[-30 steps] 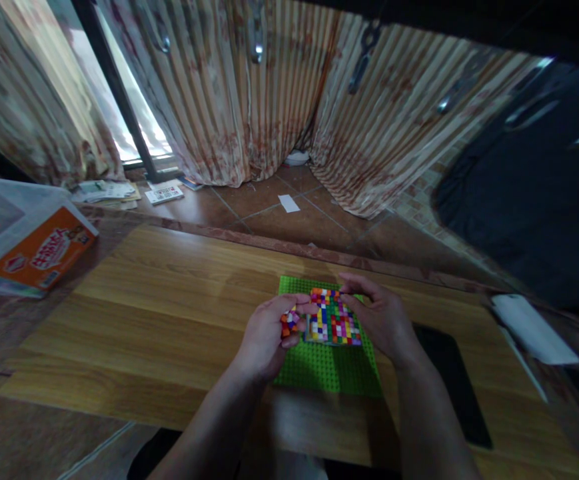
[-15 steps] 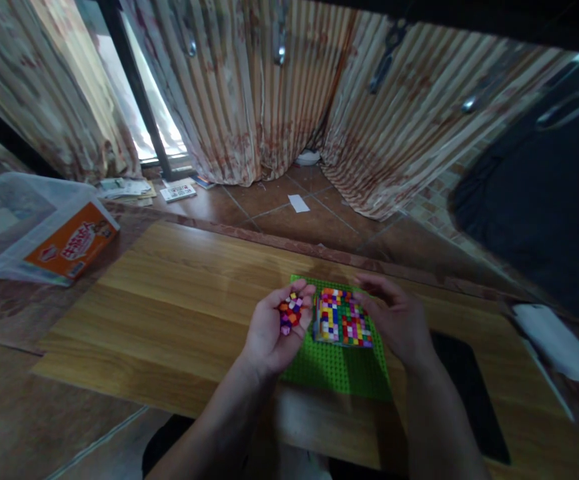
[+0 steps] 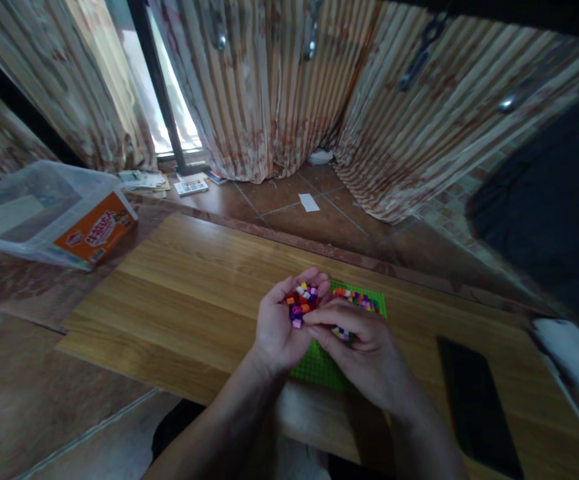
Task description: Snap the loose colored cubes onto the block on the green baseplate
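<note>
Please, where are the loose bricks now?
In the head view, the loose bricks lie in the upturned left hand, a little below the picture's centre, beside the fingertips of the right hand; the green baseplate shows partly to their right.

Passage over the bench [image 3: 179, 307] is offered left of the left hand [image 3: 278, 333], as far as its left end; the plastic box [image 3: 44, 230] is set beyond that. The near side of the brick block [image 3: 354, 295] is blocked by the right hand [image 3: 366, 350], the left side by the left hand. Far edge can be reached unobstructed. Right of the right hand, a strip of wood can be crossed before the flat dark slab [image 3: 476, 403] is met.
</note>
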`<move>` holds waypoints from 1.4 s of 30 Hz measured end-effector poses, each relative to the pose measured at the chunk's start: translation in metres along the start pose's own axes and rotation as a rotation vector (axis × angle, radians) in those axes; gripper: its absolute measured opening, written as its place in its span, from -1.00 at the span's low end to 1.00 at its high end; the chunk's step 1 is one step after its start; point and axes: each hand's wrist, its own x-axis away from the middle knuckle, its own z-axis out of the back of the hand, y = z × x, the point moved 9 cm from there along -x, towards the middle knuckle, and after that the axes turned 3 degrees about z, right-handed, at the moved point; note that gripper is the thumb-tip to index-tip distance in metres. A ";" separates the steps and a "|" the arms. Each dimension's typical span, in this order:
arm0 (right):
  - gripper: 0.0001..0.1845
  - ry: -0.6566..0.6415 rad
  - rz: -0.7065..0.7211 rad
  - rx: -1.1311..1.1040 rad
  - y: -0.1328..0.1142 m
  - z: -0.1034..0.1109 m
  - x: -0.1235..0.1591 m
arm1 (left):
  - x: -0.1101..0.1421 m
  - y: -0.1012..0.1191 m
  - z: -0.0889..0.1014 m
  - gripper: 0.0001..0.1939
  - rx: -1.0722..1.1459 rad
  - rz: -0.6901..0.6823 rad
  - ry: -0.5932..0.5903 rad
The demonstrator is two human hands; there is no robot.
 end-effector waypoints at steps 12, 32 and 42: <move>-0.92 -0.056 -0.088 0.211 0.012 -0.015 -0.001 | 0.000 0.002 0.002 -0.72 -0.154 -0.076 0.041; -0.89 0.584 -0.222 -0.139 0.048 0.096 0.027 | 0.000 0.005 0.008 -0.75 -0.110 -0.088 0.122; -0.82 0.480 -0.357 -0.046 0.097 0.100 0.034 | 0.002 0.008 0.006 -0.74 -0.164 -0.110 0.160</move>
